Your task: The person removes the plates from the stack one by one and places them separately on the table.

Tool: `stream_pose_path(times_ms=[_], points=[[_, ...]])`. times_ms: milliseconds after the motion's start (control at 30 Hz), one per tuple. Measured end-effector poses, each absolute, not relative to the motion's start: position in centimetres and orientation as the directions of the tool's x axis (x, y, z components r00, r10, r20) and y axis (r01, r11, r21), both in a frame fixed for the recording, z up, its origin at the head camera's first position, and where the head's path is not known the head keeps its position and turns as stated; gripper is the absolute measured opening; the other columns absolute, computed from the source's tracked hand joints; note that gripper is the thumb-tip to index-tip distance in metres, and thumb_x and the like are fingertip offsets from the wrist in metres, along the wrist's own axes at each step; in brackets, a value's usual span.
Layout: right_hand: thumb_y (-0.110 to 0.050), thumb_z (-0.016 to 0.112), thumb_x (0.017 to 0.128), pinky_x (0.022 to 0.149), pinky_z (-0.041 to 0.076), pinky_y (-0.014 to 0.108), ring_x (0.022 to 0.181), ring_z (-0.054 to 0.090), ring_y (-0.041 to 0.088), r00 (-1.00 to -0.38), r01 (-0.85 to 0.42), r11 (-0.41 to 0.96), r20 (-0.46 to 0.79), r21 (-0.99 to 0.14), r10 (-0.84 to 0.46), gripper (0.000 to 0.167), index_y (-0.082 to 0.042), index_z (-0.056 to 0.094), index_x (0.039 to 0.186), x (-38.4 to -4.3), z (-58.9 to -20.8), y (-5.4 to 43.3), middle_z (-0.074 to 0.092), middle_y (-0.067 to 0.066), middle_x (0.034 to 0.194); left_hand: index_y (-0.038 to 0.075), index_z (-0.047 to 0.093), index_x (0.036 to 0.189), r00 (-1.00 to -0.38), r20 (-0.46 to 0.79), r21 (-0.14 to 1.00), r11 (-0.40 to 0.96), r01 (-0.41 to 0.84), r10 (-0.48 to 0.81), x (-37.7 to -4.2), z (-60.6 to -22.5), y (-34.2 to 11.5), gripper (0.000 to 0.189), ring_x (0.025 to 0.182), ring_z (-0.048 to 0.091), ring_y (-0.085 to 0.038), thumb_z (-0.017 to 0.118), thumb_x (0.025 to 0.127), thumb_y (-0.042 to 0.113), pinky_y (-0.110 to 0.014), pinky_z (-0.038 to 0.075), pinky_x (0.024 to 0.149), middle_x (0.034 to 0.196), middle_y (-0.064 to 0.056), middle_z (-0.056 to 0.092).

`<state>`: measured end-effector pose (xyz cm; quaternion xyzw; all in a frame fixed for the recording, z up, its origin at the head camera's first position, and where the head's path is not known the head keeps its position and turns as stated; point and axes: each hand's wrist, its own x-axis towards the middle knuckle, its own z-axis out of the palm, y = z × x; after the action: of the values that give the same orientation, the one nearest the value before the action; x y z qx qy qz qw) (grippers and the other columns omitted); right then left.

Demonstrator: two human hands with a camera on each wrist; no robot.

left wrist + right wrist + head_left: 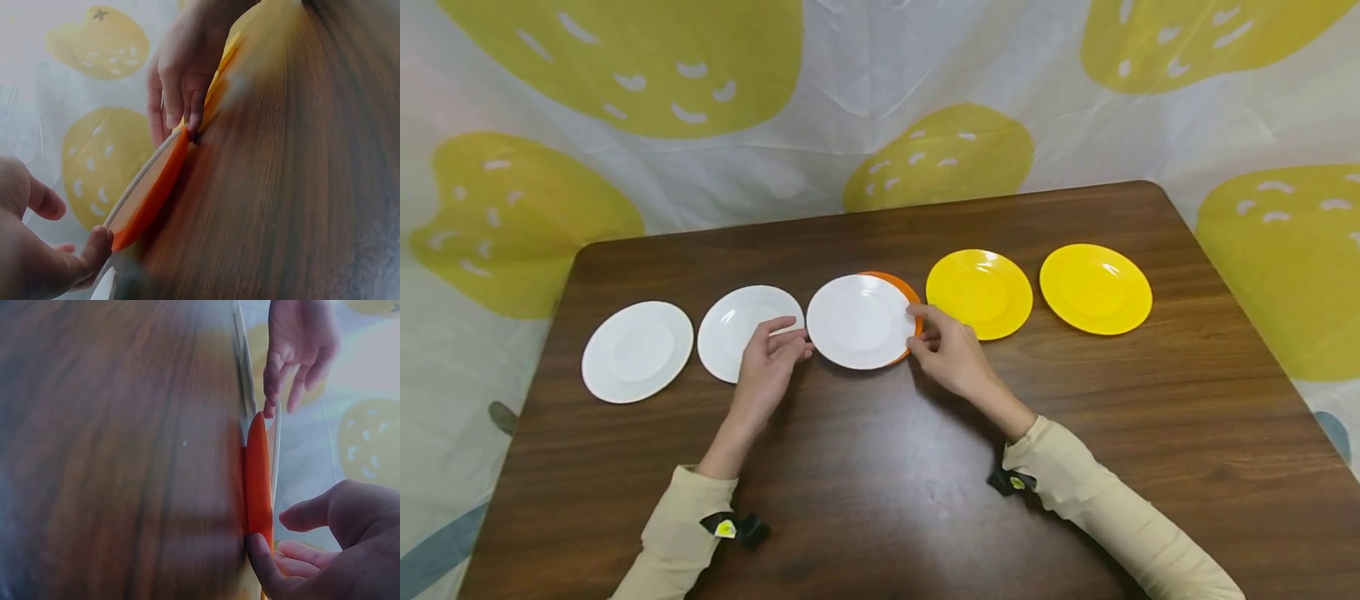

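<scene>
A white plate (859, 323) lies over an orange plate (910, 292), whose rim shows along its upper right side. My right hand (953, 354) is at the right rim of this pair, thumb and forefinger pinching the white plate's edge. At the opposite rim my left hand (767, 362) touches the edge with its fingertips, the other fingers loosely extended. In the left wrist view the orange plate (153, 197) shows its side beneath the white rim. The right wrist view has the orange plate (258, 481) edge-on, close to my right hand (344, 544).
Two more white plates, a near one (730, 325) partly behind my left hand and a far-left one (638, 352), lie to the left. To the right are two yellow plates, the inner (979, 293) and the outer (1096, 289). A patterned curtain (827, 83) hangs behind the wooden table (880, 500).
</scene>
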<state>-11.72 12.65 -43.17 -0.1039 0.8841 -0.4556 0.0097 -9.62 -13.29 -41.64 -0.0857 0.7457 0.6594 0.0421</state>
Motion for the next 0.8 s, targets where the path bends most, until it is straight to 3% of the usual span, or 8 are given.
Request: stream_pose_path(times_ms=[167, 300, 467, 567, 667, 800], points=[[-0.005, 0.068, 0.092, 0.085, 0.062, 0.042, 0.090, 0.073, 0.028, -0.978, -0.169, 0.561, 0.066, -0.811, -0.199, 0.043, -0.002, 0.061, 0.134, -11.6, -43.3, 12.6, 0.070, 0.020, 0.116, -0.007, 0.045, 0.137, -0.979, -0.180, 0.974, 0.126, -0.191, -0.094, -9.8, -41.9, -12.6, 0.040, 0.078, 0.064, -0.002, 0.054, 0.099, 0.002, -0.013, 0.054, 0.075, 0.116, -0.030, 0.064], [-0.004, 0.068, 0.091, 0.085, 0.062, 0.042, 0.089, 0.072, 0.028, -0.977, -0.171, 0.560, 0.068, -0.810, -0.201, 0.043, -0.001, 0.061, 0.133, -11.7, -43.4, 12.5, 0.071, 0.019, 0.113, -0.006, 0.045, 0.138, -0.979, -0.177, 0.970, 0.148, -0.192, -0.105, -10.2, -42.2, -12.1, 0.044, 0.073, 0.062, -0.002, 0.057, 0.097, 0.003, -0.014, 0.053, 0.072, 0.107, -0.020, 0.062], [-0.004, 0.069, 0.091, 0.084, 0.062, 0.041, 0.088, 0.072, 0.027, -0.976, -0.183, 0.568, 0.077, -0.802, -0.206, 0.042, -0.003, 0.061, 0.133, -11.7, -43.4, 12.4, 0.071, 0.018, 0.110, -0.008, 0.044, 0.140, -0.982, -0.166, 0.972, 0.155, -0.179, -0.094, -10.4, -42.5, -11.9, 0.049, 0.068, 0.060, -0.001, 0.061, 0.095, 0.002, -0.013, 0.054, 0.069, 0.105, -0.016, 0.058], [-0.005, 0.069, 0.092, 0.083, 0.062, 0.040, 0.089, 0.073, 0.026, -0.974, -0.190, 0.565, 0.080, -0.803, -0.214, 0.043, -0.003, 0.061, 0.134, -11.6, -43.4, 12.5, 0.067, 0.017, 0.130, -0.010, 0.045, 0.139, -0.983, -0.156, 0.974, 0.154, -0.169, -0.093, -10.4, -42.7, -11.9, 0.048, 0.067, 0.060, 0.000, 0.060, 0.094, 0.000, -0.012, 0.054, 0.068, 0.106, -0.018, 0.057], [-0.004, 0.069, 0.092, 0.082, 0.062, 0.040, 0.092, 0.073, 0.027, -0.972, -0.196, 0.565, 0.083, -0.801, -0.221, 0.044, -0.003, 0.060, 0.134, -11.5, -43.3, 12.5, 0.053, 0.016, 0.150, -0.010, 0.047, 0.138, -0.986, -0.138, 0.973, 0.170, -0.153, -0.098, -10.2, -42.7, -12.2, 0.047, 0.068, 0.060, 0.000, 0.059, 0.093, -0.002, -0.012, 0.053, 0.067, 0.109, -0.020, 0.057], [-0.003, 0.069, 0.091, 0.081, 0.062, 0.040, 0.095, 0.073, 0.027, -0.971, -0.202, 0.566, 0.087, -0.799, -0.223, 0.046, -0.002, 0.059, 0.136, -11.4, -43.3, 12.7, 0.043, 0.017, 0.157, -0.010, 0.049, 0.138, -0.985, -0.132, 0.973, 0.178, -0.150, -0.107, -10.2, -42.7, -12.8, 0.046, 0.071, 0.061, 0.001, 0.058, 0.093, -0.003, -0.012, 0.053, 0.067, 0.116, -0.023, 0.057]])
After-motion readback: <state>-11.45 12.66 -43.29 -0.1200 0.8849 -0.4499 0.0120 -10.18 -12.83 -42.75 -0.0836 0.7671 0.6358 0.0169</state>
